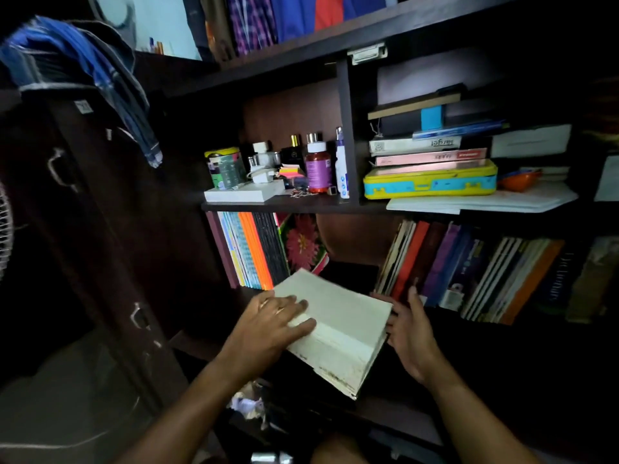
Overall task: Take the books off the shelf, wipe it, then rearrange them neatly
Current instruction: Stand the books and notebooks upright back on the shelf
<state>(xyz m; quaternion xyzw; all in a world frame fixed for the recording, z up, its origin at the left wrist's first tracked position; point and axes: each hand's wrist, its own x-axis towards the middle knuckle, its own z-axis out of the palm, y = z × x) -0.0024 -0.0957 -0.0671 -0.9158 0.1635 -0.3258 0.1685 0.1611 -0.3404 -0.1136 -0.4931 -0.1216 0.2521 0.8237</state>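
I see a thick book (338, 333) with pale page edges held in front of the lower shelf (445, 316), tilted, its page block facing up toward me. My left hand (268, 324) lies on its left side with the fingers (298, 326) spread flat across the pages, pressing rather than curled. My right hand (410, 333) is at the book's right edge, thumb raised, the fingers reaching behind the cover; I cannot tell whether they actually grip it. Behind the book, the gap in the row shows a flowered cover (303, 244) leaning against a group of upright books (249, 249) on the left, and a leaning row of books (469, 266) on the right. On the shelf above stand bottles (317, 169) and a yellow-and-blue case (430, 184) beneath stacked books (432, 152).
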